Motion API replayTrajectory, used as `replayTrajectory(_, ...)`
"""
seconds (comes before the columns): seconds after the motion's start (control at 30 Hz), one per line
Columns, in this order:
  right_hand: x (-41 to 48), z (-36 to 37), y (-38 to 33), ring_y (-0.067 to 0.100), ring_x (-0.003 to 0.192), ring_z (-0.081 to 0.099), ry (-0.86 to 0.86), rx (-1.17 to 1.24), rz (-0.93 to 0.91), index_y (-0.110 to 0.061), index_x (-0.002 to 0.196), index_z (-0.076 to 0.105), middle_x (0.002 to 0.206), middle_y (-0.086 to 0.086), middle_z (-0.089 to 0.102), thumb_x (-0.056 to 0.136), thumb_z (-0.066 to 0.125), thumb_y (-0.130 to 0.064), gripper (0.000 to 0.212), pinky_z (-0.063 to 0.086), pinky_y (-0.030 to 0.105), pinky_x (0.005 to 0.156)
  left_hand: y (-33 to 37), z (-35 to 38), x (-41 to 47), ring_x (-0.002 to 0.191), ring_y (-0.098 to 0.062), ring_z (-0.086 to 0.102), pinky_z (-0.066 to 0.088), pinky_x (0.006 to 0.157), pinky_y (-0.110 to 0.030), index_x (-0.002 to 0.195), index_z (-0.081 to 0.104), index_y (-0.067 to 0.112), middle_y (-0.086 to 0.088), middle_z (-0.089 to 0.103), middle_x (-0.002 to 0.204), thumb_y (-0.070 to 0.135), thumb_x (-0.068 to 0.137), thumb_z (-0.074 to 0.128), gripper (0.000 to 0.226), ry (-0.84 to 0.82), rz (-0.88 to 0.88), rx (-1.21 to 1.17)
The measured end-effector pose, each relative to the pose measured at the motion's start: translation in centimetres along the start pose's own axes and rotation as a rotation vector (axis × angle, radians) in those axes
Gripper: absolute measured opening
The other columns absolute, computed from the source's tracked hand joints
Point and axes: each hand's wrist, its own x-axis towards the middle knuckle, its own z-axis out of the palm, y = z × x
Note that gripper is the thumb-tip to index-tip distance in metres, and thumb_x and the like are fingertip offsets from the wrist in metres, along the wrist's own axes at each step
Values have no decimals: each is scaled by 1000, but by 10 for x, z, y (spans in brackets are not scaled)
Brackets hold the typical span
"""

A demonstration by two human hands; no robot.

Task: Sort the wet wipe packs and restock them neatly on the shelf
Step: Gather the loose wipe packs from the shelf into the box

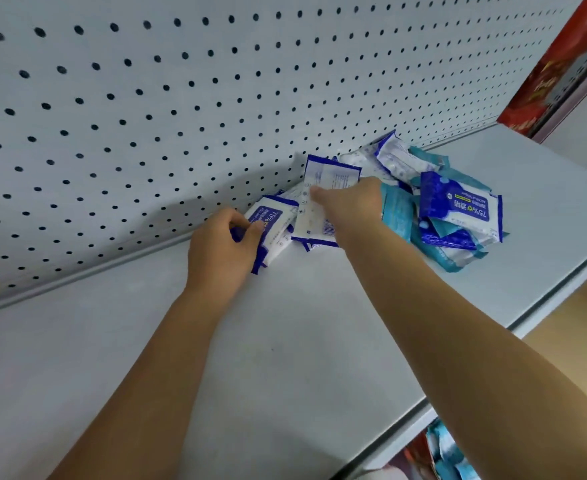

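Observation:
A loose pile of wet wipe packs lies on the white shelf (285, 323) against the pegboard back wall. My left hand (221, 247) grips a dark blue and white pack (271, 216) at the pile's left end. My right hand (349, 202) pinches another dark blue and white pack (323, 181) by its back face, held upright above the pile. To the right, a dark blue pack (462, 206) leans on several light teal packs (399, 213). More blue and white packs (396, 157) rest at the back.
The white pegboard (181, 98) rises behind the shelf. The shelf's front edge (527, 317) runs along the right. A red package (555, 64) stands at the upper right. More packs (448, 452) show on a lower level at the bottom right.

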Motion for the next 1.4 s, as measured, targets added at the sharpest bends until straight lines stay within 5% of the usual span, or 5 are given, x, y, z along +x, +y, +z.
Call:
replayTrajectory(0.17,2,1,-9,26,97,65,-34,-20,-9,-10,113,50,107,8,61,76,84,-16,51,60,44,84,5,-3,8,102,-14,60,56,87,-38,136,50,14,8,56,116,36,92,76,55,-119,-71,-23)
replayTrajectory(0.47,12,-51,-3,20,92,71,107,76,-2,-18,122,56,113,-1,68,64,95,-31,72,64,37,69,5,-5,14,80,-12,66,53,70,-30,107,72,11,2,72,92,38,86,81,35,-241,-61,34)
replayTrajectory(0.83,13,-74,-8,28,84,76,-226,176,33,-11,108,71,96,8,78,78,84,-10,33,62,50,72,18,-11,14,75,-12,63,40,54,-26,113,64,12,-2,68,96,29,89,79,33,-252,-279,-188)
replayTrajectory(1.1,16,-55,-18,14,116,60,-461,-671,-332,-20,141,48,126,-9,59,84,79,-38,67,52,21,80,18,-28,16,77,-14,65,44,57,-27,107,67,18,-2,71,94,30,92,76,21,-244,-282,-253)
replayTrajectory(1.4,11,-55,-28,30,141,37,-594,-1256,-479,-31,157,15,154,0,40,85,70,-56,94,34,44,113,13,-37,22,96,-26,70,57,94,-49,97,65,25,-4,73,104,27,87,82,20,-316,-334,-248)
